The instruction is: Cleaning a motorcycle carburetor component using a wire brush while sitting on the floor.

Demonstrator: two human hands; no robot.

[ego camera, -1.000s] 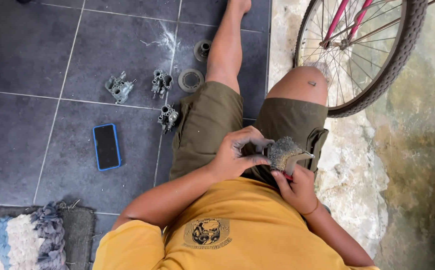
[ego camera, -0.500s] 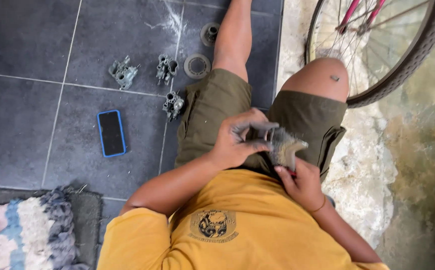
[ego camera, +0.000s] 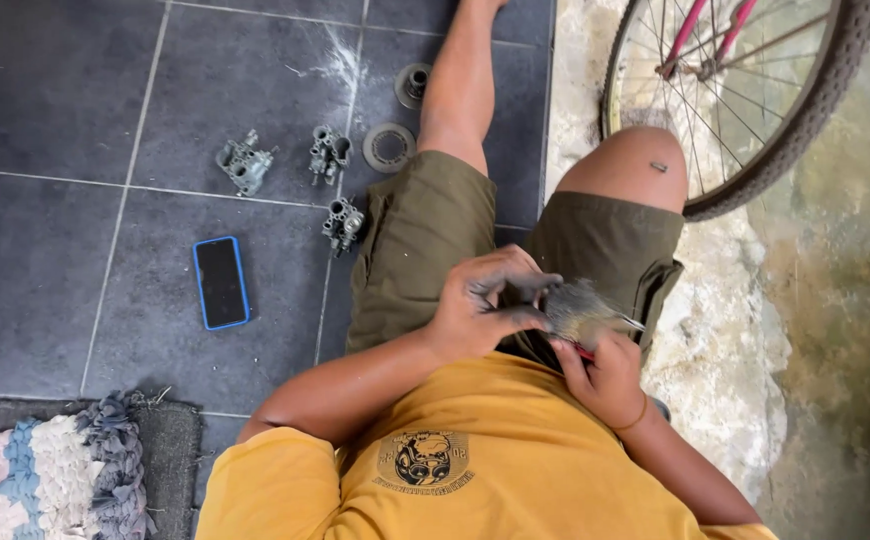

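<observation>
I sit on a dark tiled floor in olive shorts and a yellow shirt, hands together over my lap. My left hand (ego camera: 485, 305), smeared with grey grime, is closed around a small dark part that its fingers mostly hide. My right hand (ego camera: 605, 378) grips a brush with a red handle. The grey bristles of the brush (ego camera: 577, 308) press against the part at my left fingertips.
Three grey metal castings lie on the tiles, one on the left (ego camera: 245, 164), one further right (ego camera: 328, 152) and one by my thigh (ego camera: 343, 224). A metal ring (ego camera: 389, 147) and a small round cap (ego camera: 413, 84) lie near my leg. Also here are a blue-cased phone (ego camera: 221, 282), a rag rug (ego camera: 50, 470) and a bicycle wheel (ego camera: 755, 100).
The view has drifted, so the floor parts sit higher and further right in frame. Both hands stay in my lap, and the brush has shifted slightly against the part.
</observation>
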